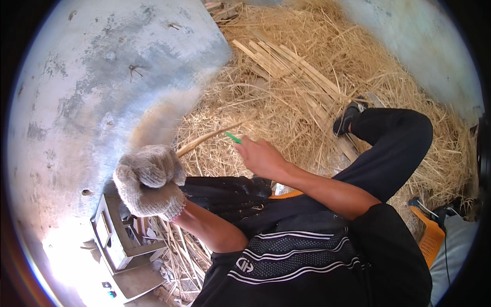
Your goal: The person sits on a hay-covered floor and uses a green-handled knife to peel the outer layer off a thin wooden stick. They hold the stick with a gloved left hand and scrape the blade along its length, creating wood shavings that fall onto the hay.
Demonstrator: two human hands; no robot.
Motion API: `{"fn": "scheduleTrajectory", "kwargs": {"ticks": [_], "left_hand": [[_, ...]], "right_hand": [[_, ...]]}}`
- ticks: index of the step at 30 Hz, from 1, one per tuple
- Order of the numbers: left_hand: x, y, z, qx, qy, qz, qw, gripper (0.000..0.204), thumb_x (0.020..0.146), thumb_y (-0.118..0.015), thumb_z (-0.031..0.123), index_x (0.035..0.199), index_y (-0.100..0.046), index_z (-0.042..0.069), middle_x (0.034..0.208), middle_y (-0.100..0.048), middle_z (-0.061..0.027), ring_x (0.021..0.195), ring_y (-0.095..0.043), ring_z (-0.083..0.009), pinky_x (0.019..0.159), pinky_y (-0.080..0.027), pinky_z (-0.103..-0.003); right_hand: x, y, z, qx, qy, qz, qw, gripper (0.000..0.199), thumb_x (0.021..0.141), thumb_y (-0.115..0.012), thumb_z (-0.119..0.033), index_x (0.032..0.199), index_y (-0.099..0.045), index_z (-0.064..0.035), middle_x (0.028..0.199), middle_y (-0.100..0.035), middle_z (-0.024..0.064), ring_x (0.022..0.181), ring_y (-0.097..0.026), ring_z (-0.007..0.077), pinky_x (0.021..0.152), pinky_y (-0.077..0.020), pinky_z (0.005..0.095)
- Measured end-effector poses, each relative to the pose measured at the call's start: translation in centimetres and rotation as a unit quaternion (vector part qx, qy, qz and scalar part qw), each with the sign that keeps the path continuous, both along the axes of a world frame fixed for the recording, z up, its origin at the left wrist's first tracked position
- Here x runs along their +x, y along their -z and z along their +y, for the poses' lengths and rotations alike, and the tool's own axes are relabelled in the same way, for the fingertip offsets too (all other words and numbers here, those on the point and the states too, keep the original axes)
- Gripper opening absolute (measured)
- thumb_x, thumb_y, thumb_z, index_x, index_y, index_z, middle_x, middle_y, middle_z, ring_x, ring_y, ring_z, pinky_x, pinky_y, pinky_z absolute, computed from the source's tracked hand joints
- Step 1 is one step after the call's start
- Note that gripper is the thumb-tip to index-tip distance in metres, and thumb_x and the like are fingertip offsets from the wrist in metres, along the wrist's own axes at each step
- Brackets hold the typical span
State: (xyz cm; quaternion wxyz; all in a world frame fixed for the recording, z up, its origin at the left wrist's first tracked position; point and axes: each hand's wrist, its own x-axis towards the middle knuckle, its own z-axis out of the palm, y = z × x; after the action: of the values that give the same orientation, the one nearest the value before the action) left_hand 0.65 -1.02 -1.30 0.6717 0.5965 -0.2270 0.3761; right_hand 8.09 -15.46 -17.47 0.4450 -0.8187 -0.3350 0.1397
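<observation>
Closest to the lens, the left hand (pixel 150 180) wears a knitted work glove and is curled into a tight fist around one end of a long pale cane strip (pixel 207 139), which runs up and right across the straw-covered floor (pixel 286 102). That firm grip appears to steady the strip. At its far end the bare right hand (pixel 260 156) is closed around a small green-handled tool (pixel 233 137), whose tip meets the strip. More split strips (pixel 286 64) lie in a loose bundle on the straw beyond, near the person's shoe (pixel 348 117).
</observation>
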Motion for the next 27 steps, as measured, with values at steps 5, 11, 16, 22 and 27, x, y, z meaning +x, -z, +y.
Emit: {"fn": "scheduleTrajectory", "kwargs": {"ticks": [5,11,16,22,27], "left_hand": [[0.3,-0.2,-0.5,-0.037,-0.027,0.004,0.999,0.044,0.1,-0.04,0.028,0.06,-0.041,0.012,0.043,-0.031,0.0001,0.031,-0.023,-0.0115,0.025,-0.02,-0.028],[0.6,-0.1,-0.3,-0.066,-0.095,0.001,0.993,0.047,0.102,-0.039,0.033,0.061,-0.044,0.012,0.042,-0.031,0.0015,0.029,-0.022,-0.0098,0.024,-0.021,-0.028],[0.4,-0.2,-2.1,-0.063,-0.125,0.011,0.99,0.046,0.102,-0.04,0.031,0.061,-0.046,0.01,0.042,-0.031,0.0007,0.029,-0.022,-0.0102,0.024,-0.022,-0.029],[1.6,-0.8,-2.1,-0.09,-0.132,0.002,0.987,0.042,0.1,-0.041,0.028,0.063,-0.047,0.008,0.044,-0.032,-0.0002,0.032,-0.022,-0.0091,0.026,-0.022,-0.028],[1.3,-0.6,-2.3,-0.121,-0.177,0.006,0.977,0.041,0.1,-0.042,0.027,0.066,-0.047,0.006,0.045,-0.035,-0.0019,0.029,-0.027,-0.0111,0.023,-0.028,-0.029]], "right_hand": [[0.0,2.2,0.9,-0.023,0.021,0.043,0.999,0.036,0.102,-0.04,-0.032,0.105,-0.051,0.0018,0.064,-0.059,0.0259,0.06,-0.061,0.045,0.059,-0.0485,0.0545],[1.3,3.9,1.5,-0.079,0.048,0.014,0.996,0.037,0.103,-0.038,-0.03,0.105,-0.051,0.0041,0.071,-0.063,0.0222,0.067,-0.066,0.0416,0.06,-0.0537,0.0524],[4.3,12.0,0.0,-0.206,0.065,-0.051,0.975,0.036,0.101,-0.041,-0.035,0.109,-0.052,-0.0018,0.084,-0.067,0.0241,0.071,-0.066,0.0419,0.06,-0.0537,0.049],[6.1,16.7,1.2,-0.075,0.083,0.047,0.993,0.041,0.101,-0.041,-0.042,0.106,-0.053,-0.0036,0.087,-0.067,0.0224,0.068,-0.066,0.0361,0.057,-0.0509,0.0455],[4.7,6.7,0.3,0.05,0.026,0.329,0.943,0.043,0.102,-0.039,-0.038,0.106,-0.053,0.0027,0.077,-0.064,0.0243,0.061,-0.061,0.0352,0.06,-0.0488,0.0487]]}}
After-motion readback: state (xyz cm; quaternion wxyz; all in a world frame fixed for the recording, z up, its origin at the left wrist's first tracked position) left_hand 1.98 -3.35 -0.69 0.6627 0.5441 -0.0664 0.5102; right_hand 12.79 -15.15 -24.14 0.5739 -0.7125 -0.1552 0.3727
